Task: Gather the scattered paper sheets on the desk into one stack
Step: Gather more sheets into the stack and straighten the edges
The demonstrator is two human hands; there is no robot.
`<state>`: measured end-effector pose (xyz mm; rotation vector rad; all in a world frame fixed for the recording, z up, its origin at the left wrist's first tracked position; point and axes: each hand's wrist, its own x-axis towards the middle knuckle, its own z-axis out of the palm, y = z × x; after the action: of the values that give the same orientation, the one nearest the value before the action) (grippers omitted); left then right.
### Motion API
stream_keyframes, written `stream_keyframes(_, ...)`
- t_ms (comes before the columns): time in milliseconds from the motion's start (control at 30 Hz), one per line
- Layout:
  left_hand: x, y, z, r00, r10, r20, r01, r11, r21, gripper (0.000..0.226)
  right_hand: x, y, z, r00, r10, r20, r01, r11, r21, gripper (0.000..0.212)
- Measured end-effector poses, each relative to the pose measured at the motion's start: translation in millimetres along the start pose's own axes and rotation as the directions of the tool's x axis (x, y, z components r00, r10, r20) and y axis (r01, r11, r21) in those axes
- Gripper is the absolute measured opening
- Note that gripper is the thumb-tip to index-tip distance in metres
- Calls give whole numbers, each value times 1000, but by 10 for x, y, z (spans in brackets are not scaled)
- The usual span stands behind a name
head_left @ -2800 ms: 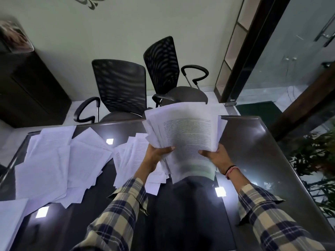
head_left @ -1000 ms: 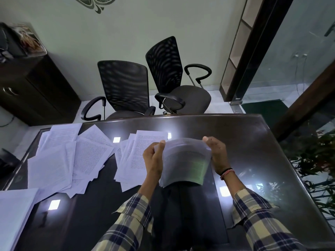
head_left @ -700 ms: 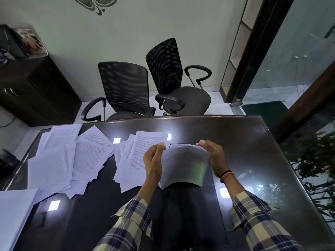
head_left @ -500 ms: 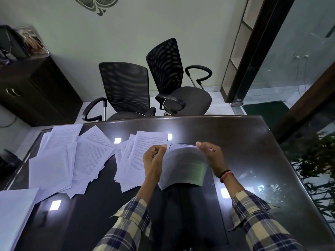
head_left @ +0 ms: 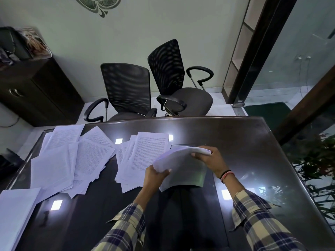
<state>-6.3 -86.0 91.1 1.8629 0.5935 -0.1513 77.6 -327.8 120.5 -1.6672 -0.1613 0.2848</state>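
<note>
I hold a gathered stack of paper sheets (head_left: 183,167) over the middle of the dark glossy desk (head_left: 253,160). My left hand (head_left: 155,176) grips its near left corner, and my right hand (head_left: 212,160) grips its far right edge, so the stack sags between them. A fan of printed sheets (head_left: 145,156) lies on the desk just left of the stack. A wider spread of sheets (head_left: 72,158) covers the desk's left part. One more sheet (head_left: 16,211) lies at the near left corner.
Two black mesh office chairs (head_left: 126,91) (head_left: 174,78) stand behind the desk's far edge. A dark wooden cabinet (head_left: 36,91) is at the far left. Potted plant leaves (head_left: 315,169) reach in at the right, beside a glass partition (head_left: 299,60).
The stack came down from in front of my face to just above the desk. My left hand slid from its top edge to the lower left corner, tilting it.
</note>
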Motion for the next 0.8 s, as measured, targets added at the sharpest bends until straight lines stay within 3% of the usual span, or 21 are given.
stream_keyframes(67, 13, 3, -10, 999, -31, -41, 35, 994, 107, 25, 24, 13, -5, 1000, -4, 1, 4, 1000, -10, 13)
stream_keyframes(167, 108, 185, -156, 987, 150, -54, -131, 954, 270, 23, 119, -7, -123, 997, -82, -8, 79, 980, -184, 30)
stream_keyframes(267, 214, 434, -311, 924, 369, 103, -364, 766, 530, 22, 298, -63, -224, 978, -203, 40, 197, 855, -480, 64)
stream_keyframes(333, 267, 604, -320, 872, 445, 205, -466, 621, 631, 16, 385, -158, -163, 954, -275, 118, 288, 738, -610, 72)
stream_keyframes(400, 281, 765, -254, 839, 469, 276, -508, 491, 708, 14, 399, -271, -17, 927, -289, 240, 376, 739, -559, 57)
stream_keyframes(467, 299, 828, -181, 836, 457, 304, -509, 437, 742, 13, 397, -266, 134, 915, -280, 292, 394, 780, -487, 28)
stream_keyframes(600, 351, 720, -266, 899, 344, 272, -418, 484, 769, 15, 355, 149, 106, 976, -210, 57, 216, 907, -362, 17)
stream_keyframes(667, 395, 582, -350, 924, 272, 267, -366, 436, 822, 15, 287, 361, 3, 990, -101, -99, 74, 968, -238, 19)
stream_keyframes(733, 427, 462, -382, 938, 240, 249, -330, 409, 851, 15, 186, 500, -70, 987, -12, -161, -8, 992, -123, 22)
stream_keyframes(800, 451, 383, -341, 944, 233, 234, -317, 445, 837, 19, 81, 601, -97, 985, 49, -164, -53, 998, -23, 22)
